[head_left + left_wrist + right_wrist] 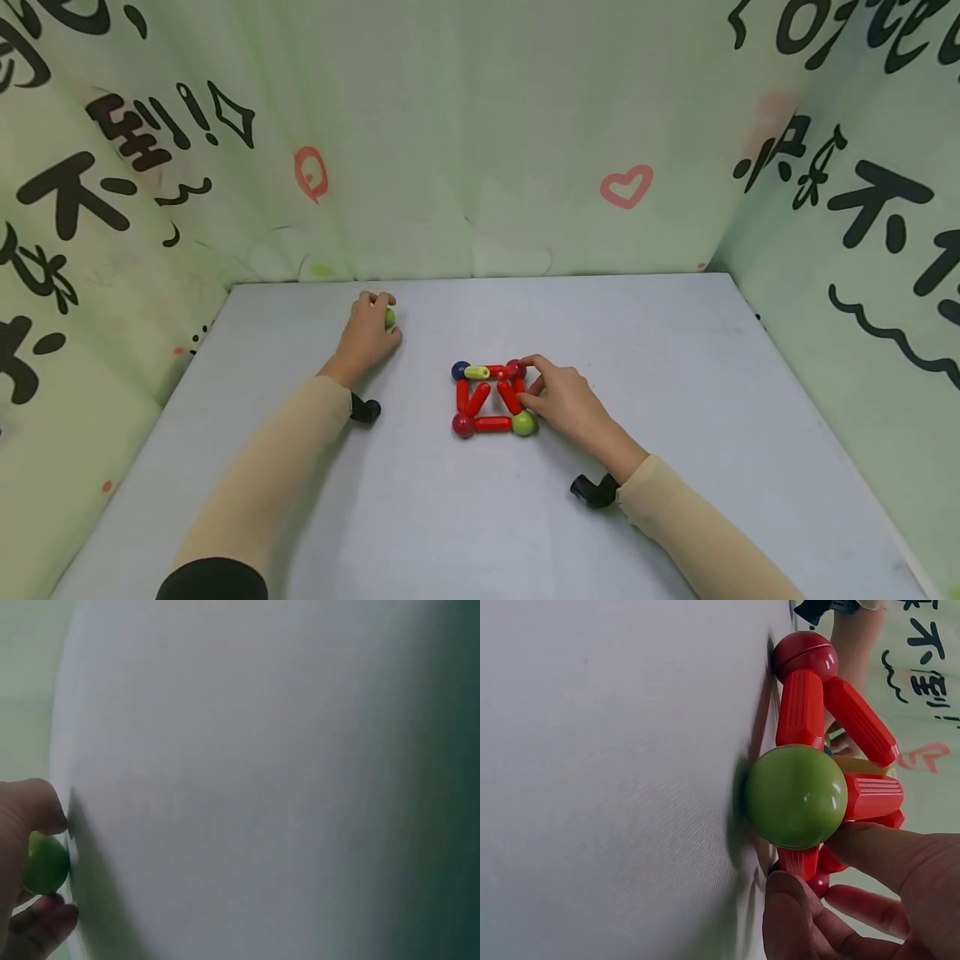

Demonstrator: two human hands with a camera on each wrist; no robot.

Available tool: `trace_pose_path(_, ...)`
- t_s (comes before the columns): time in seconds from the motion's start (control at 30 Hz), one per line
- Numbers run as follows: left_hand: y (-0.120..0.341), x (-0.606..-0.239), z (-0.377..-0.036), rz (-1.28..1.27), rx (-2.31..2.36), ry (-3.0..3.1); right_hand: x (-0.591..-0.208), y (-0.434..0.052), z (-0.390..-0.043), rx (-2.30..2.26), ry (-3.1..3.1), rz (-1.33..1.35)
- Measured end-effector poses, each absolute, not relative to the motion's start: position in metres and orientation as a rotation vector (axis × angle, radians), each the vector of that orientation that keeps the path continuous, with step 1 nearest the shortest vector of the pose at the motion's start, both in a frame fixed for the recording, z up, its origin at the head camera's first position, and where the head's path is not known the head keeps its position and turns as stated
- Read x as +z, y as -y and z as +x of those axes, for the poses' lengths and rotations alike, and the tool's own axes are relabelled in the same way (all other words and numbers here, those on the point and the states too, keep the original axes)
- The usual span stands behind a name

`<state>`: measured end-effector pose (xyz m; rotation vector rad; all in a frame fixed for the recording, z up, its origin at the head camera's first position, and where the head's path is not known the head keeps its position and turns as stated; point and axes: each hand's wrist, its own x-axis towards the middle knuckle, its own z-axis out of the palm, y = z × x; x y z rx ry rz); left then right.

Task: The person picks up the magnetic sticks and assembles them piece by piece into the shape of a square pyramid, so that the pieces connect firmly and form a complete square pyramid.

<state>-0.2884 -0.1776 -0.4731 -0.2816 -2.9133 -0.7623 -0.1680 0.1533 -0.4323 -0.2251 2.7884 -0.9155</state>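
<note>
A square frame of magnetic building rods and balls lies mid-table. Its corners are a blue ball (pixel 461 370), a dark red ball (pixel 463 425), a green ball (pixel 522 423) and another red ball (pixel 515 368), joined by red rods (pixel 493 424). Further red rods and a yellow rod (pixel 477 372) tilt up from the corners. My right hand (pixel 566 402) grips the frame's right side, fingertips at the back red ball and thumb by the green ball. Farther back on the left, my left hand (pixel 366 329) holds a loose green ball (pixel 46 864) between thumb and fingers, close to the tabletop.
The white table (pixel 480 517) ends at the back against a pale green curtain (pixel 472 150) with black writing and red drawings. Similar cloth hangs along both sides. Black wrist cameras (pixel 595 492) sit beneath the wrists, near the tabletop.
</note>
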Motion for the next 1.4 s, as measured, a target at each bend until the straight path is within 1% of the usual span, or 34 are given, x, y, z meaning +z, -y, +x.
trace_pose_path(0.2,0.158,-0.473,-0.274,-0.388,-0.855,2.963,-0.432,-0.154,-0.167,-0.917,-2.782,-0.232)
trace_pose_path(0.5,0.114,-0.456,-0.238,-0.548,-0.996,2.889,-0.434,-0.154,-0.168,-0.922,-2.776,-0.227)
trace_pose_path(0.9,0.077,-0.438,-0.202,-1.001,-1.218,2.467,-0.434,-0.155,-0.168,-0.937,-2.779,-0.262)
trace_pose_path(1.03,0.072,-0.437,-0.193,-1.118,-1.208,2.442,-0.435,-0.156,-0.167,-0.958,-2.794,-0.295)
trace_pose_path(1.13,0.073,-0.440,-0.190,-1.132,-1.174,2.498,-0.435,-0.157,-0.166,-1.012,-2.819,-0.332)
trace_pose_path(1.23,0.075,-0.445,-0.186,-1.090,-1.189,2.535,-0.434,-0.156,-0.163,-1.080,-2.818,-0.382)
trace_pose_path(1.4,0.075,-0.447,-0.176,-0.852,-1.293,2.649,-0.429,-0.152,-0.160,-1.127,-2.728,-0.412)
